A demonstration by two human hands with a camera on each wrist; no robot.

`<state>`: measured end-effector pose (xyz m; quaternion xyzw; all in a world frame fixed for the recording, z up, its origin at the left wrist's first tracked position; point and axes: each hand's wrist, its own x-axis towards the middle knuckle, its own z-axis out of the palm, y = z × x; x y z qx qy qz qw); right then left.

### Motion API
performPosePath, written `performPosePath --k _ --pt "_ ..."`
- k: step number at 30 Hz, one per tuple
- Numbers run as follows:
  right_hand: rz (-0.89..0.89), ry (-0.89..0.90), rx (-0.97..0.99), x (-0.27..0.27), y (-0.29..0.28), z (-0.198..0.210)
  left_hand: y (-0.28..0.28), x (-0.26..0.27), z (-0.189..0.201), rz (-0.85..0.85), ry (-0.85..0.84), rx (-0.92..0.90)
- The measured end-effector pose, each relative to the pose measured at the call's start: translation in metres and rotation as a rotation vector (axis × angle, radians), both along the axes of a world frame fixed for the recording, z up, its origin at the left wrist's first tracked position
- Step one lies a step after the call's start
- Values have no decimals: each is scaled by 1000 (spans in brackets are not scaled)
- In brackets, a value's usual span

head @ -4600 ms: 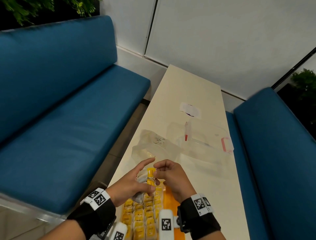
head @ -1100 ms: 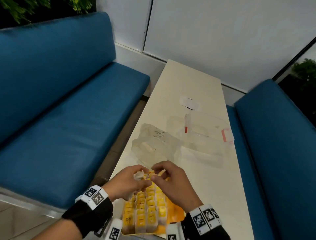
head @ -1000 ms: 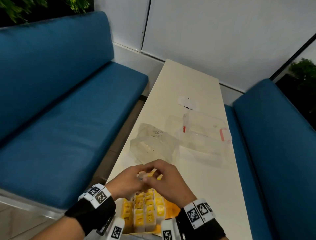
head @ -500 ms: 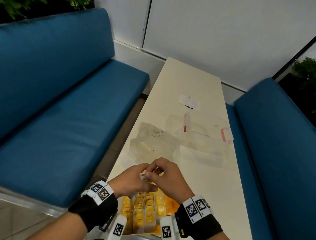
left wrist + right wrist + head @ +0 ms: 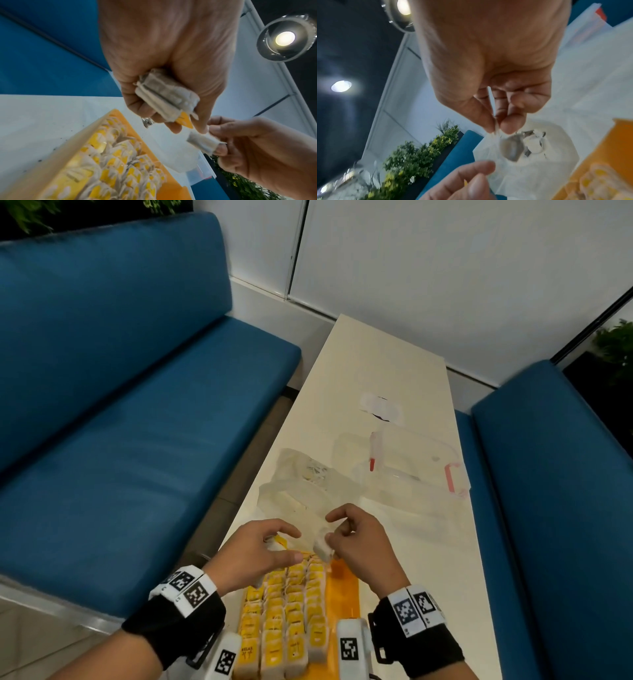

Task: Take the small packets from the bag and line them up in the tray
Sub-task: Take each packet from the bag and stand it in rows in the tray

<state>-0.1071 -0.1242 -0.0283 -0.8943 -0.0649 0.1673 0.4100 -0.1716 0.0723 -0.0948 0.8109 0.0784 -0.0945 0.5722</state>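
Since half a second ago the hands have parted: right hand (image 5: 359, 542) pinches one packet (image 5: 204, 143); left wrist view shows left hand (image 5: 164, 67) clutching a bundle (image 5: 164, 94) over the tray (image 5: 346, 590).

Bright, even indoor light from round ceiling lamps (image 5: 285, 39), wide-angle edge warp, blurred wrist views

I see a long cream desk (image 5: 383, 392) running away toward twelve o'clock, with a blue bench seat (image 5: 130, 412) along its nine o'clock side and another blue bench seat (image 5: 561, 491) at three o'clock. On the desk, a clear plastic box (image 5: 416, 470) with red clips sits toward one o'clock, and a white label (image 5: 380, 407) lies just beyond it. White wall panels (image 5: 445, 268) stand behind. A round ceiling lamp (image 5: 285, 39) glows overhead, and green plants (image 5: 412, 152) show blurred.
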Motion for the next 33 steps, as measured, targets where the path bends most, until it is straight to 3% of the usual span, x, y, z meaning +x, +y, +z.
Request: performPosePath --k 7,13,22,24,28,33 --pt "-68 71 187 -5 8 3 -23 4 8 75 -184 104" --pt "-84 72 267 -9 13 2 -28 8 9 19 -206 195" --pt "-46 99 218 -12 12 -3 -26 6 7 -68 -157 189" --pt "-39 111 219 -12 10 -3 -23 6 9 -74 -131 148" --pt "-118 79 169 -10 3 -5 -15 6 13 -47 4 -117" --pt "-36 266 309 -21 -5 -1 -13 2 18 -48 10 -220"
